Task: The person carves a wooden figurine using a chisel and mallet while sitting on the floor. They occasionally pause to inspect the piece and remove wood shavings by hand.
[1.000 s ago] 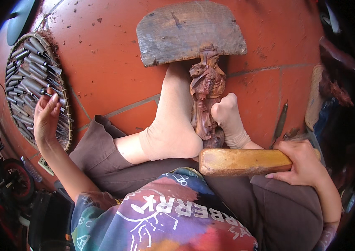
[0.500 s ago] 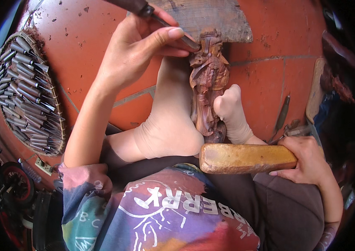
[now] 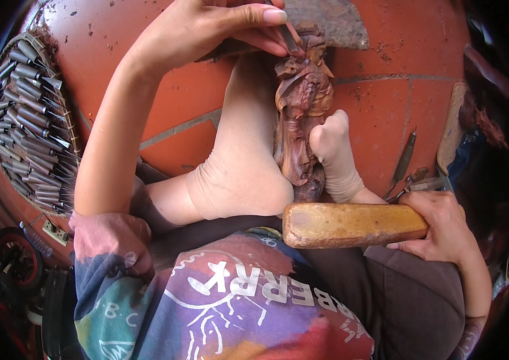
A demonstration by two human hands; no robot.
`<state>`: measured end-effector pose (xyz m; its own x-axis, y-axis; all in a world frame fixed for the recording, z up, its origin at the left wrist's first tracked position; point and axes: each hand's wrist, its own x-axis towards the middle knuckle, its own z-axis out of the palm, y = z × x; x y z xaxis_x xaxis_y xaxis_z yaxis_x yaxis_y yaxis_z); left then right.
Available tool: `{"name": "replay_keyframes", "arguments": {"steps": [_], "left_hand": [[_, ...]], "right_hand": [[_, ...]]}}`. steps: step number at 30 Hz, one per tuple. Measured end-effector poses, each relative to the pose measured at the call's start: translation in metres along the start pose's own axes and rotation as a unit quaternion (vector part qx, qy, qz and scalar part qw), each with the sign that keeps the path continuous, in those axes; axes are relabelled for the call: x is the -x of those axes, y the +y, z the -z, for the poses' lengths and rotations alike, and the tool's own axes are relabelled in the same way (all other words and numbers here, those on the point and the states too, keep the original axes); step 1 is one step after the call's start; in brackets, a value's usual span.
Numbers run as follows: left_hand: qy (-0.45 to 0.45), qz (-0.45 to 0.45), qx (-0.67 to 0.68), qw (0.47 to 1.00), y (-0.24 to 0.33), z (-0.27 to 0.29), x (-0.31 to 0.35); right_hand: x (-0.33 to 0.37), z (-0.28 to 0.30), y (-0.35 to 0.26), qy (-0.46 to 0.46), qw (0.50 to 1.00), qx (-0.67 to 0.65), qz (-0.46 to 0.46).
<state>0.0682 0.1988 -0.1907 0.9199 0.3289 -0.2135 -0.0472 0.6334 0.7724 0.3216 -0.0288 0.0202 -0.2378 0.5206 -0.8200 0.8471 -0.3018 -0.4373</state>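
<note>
Dark brown carved wooden figure (image 3: 302, 114) lies lengthwise, head toward twelve o'clock. Thin metal chisel (image 3: 287, 37) touches its top. Blocky pale wooden mallet (image 3: 353, 225) lies horizontal at six o'clock.

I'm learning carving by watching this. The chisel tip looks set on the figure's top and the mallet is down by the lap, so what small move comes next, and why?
Probably raise the wooden mallet in the right hand and tap the chisel. The left hand already pinches it against the top of the carved figure, which both feet clamp steady.
</note>
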Motion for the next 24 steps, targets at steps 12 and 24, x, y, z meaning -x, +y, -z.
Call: {"name": "replay_keyframes", "arguments": {"steps": [12, 24], "left_hand": [[0.007, 0.005, -0.032, 0.999, 0.002, -0.003, 0.001], [0.008, -0.021, -0.040, 0.999, -0.002, -0.003, 0.001]], "right_hand": [[-0.002, -0.001, -0.001, 0.011, 1.000, 0.000, 0.007], [-0.004, 0.002, -0.002, 0.016, 0.999, 0.039, 0.013]]}}
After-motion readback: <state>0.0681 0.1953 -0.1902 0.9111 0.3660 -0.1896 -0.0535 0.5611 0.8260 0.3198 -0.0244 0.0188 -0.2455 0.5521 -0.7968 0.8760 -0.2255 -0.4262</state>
